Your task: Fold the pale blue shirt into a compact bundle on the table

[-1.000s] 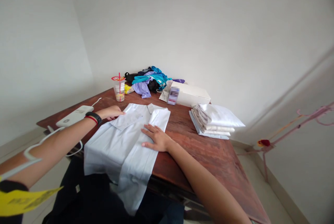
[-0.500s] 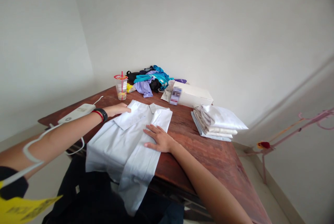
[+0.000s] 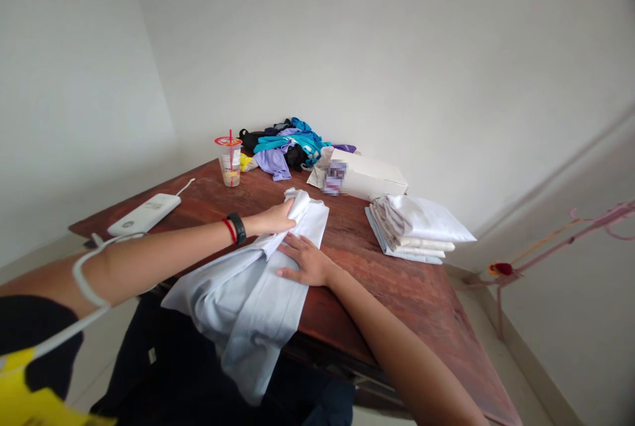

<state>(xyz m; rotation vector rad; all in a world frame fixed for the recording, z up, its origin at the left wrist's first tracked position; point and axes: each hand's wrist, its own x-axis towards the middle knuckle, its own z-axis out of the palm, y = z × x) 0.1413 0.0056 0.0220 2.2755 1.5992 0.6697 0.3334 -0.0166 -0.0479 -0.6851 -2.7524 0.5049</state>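
A pale blue shirt (image 3: 258,294) lies on the near edge of the dark wooden table (image 3: 397,294), its lower part hanging over the edge. My left hand (image 3: 278,219), with a black band on the wrist, is closed on the shirt's left shoulder and holds it lifted over the middle, near the collar. My right hand (image 3: 305,260) lies flat and open on the right half of the shirt, fingers spread, pressing it to the table.
A stack of folded white and pale cloths (image 3: 419,227) sits to the right. A white box (image 3: 367,178), a heap of coloured clothes (image 3: 285,145) and a plastic cup with a red straw (image 3: 229,161) stand at the back. A white power bank (image 3: 145,214) with cable lies left.
My left hand has gripped the shirt's left side and carried it rightwards over the middle, bunching the cloth. My right hand has stayed flat on the shirt.
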